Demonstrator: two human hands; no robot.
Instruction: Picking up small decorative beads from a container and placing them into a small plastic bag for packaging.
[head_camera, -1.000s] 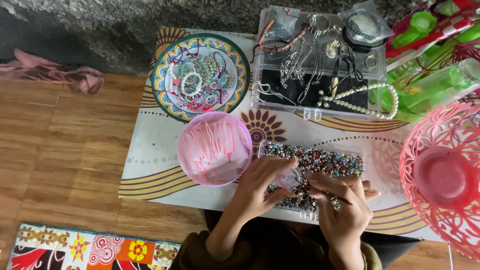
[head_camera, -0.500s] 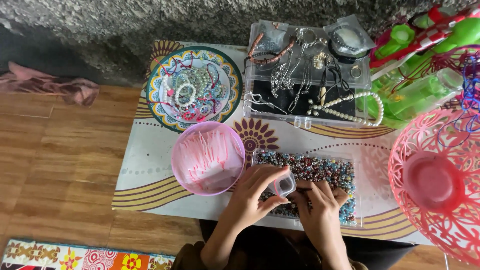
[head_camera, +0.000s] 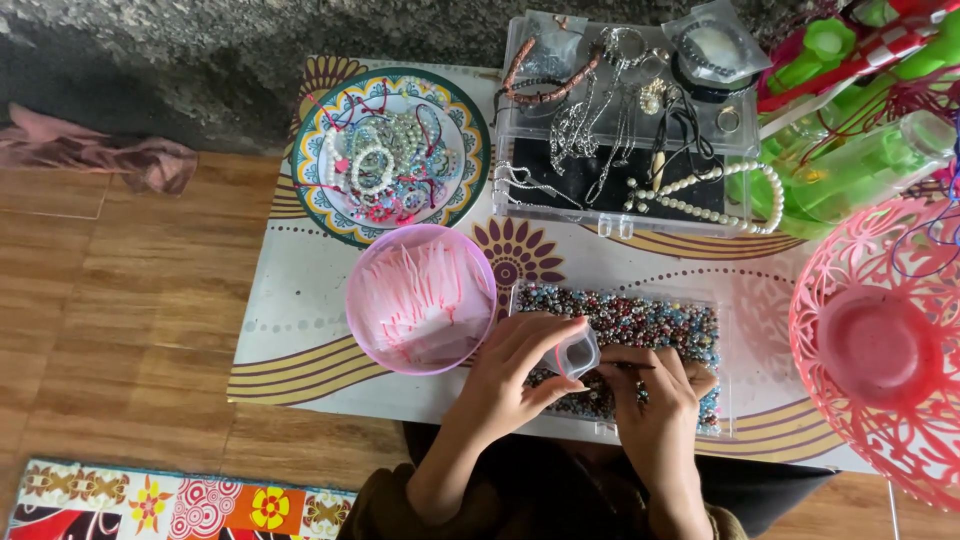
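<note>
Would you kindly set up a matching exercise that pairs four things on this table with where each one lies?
Things:
1. small clear bag
2. pink bowl
3. patterned plate
4. pink lattice basket

Places:
A. at the right edge of the table
B. at the far left of the table, holding bracelets
C. pinched in the left hand over the bead tray
D. just left of the bead tray, on the near side of the plate

Pairs: 1-C, 2-D, 3-B, 4-A
</note>
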